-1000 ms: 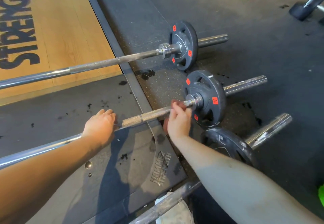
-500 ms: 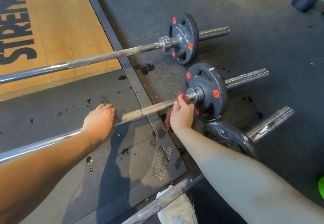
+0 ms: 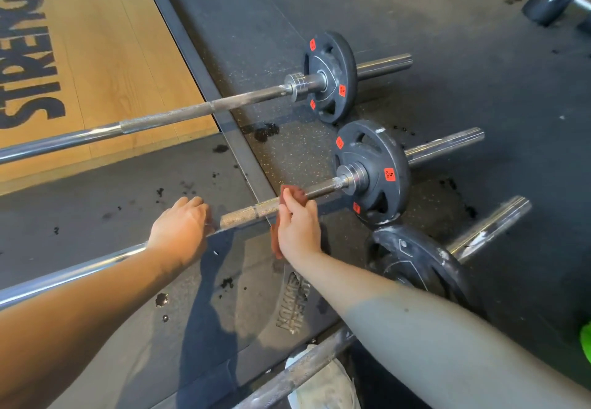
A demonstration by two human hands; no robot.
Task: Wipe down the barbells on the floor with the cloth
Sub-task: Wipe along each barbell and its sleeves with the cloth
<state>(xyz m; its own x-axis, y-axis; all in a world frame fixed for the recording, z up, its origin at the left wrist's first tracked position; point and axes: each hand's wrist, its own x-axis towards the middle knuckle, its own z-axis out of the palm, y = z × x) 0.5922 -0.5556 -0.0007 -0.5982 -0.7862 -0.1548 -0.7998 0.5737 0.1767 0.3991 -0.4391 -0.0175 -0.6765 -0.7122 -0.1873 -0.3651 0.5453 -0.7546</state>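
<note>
My right hand (image 3: pixel 299 226) pinches the reddish cloth (image 3: pixel 295 191) round the middle barbell (image 3: pixel 246 215) on the floor, near its 5 kg plate (image 3: pixel 396 155). My left hand (image 3: pixel 180 232) curls over the shaft. I reckon the bar could roll, or the knurling could snag the cloth loose.

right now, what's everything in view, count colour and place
far barbell: 1, grey steel, across platform edge
middle barbell: 1, grey steel, under both hands
near barbell: 1, grey steel, bottom centre
weight plates: 3, black, one on each barbell's right end
cloth: 1, reddish-brown, around middle barbell
wood platform: 1, tan, upper left
crumpled item: 1, white, under near barbell
green item: 1, green, right edge
left hand: 1, holds middle barbell
right hand: 1, grips cloth on middle barbell
</note>
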